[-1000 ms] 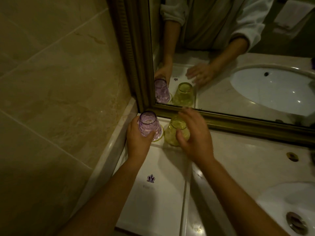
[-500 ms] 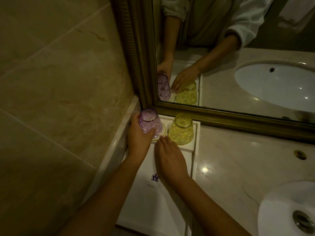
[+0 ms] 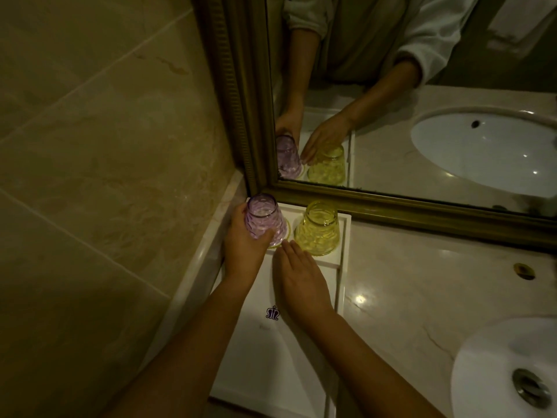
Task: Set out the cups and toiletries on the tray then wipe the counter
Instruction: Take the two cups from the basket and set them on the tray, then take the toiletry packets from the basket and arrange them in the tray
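A white tray (image 3: 301, 357) with a purple crown logo lies in the counter's left corner by the mirror. At its far end, a purple textured glass cup (image 3: 263, 220) stands upside down, and my left hand (image 3: 244, 242) is wrapped around it. A yellow rim of a coaster shows under that cup. Beside it to the right stands a yellow glass cup (image 3: 318, 229), also upside down. My right hand (image 3: 298, 279) lies flat on the tray, fingers together, fingertips just short of the yellow cup and between the two cups.
A gold-framed mirror (image 3: 422, 212) runs along the back and reflects the cups and arms. The marble counter (image 3: 407, 297) stretches right to a white sink (image 3: 506, 372) with a metal drain. A brass fitting (image 3: 523, 270) sits in the counter. A tiled wall closes the left side.
My right hand has left the yellow cup and come down flat on the tray in front of the cups. My left hand has stayed on the purple cup.
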